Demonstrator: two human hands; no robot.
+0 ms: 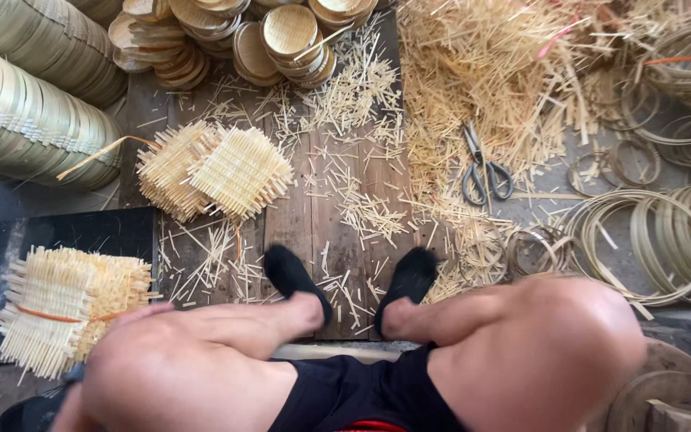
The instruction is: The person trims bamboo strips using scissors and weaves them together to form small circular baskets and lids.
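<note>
sitting on a low seat, the person looks down at two bare knees and two feet in black shoes (pixel 296 278) on a wooden board (pixel 313 208). the left hand (pixel 141 314) shows only as a few blurred fingers by the left knee, and it is too blurry to tell how far open it is or whether it holds anything. it is just beside a tied stack of woven bamboo mats (pixel 61 308) with an orange band around it, which sits at the lower left on a dark slab. the right hand cannot be seen at all. a second stack of woven mats (pixel 216 170) lies on the board farther out, tilted a little, with an orange strip sticking out of its left side. short cut bamboo bits (pixel 361 204) are spread all over the board between the mats and the feet. a pair of scissors (pixel 483 168) lies to the right of the board, at the edge of a big pile of bamboo strips (pixel 481 72). bamboo hoops (pixel 649 232) lie in loose rings at the far right. small round woven trays (pixel 281 40) are stacked at the top, and long rows of bamboo rings (pixel 29 104) packed tight fill the upper left.
</note>
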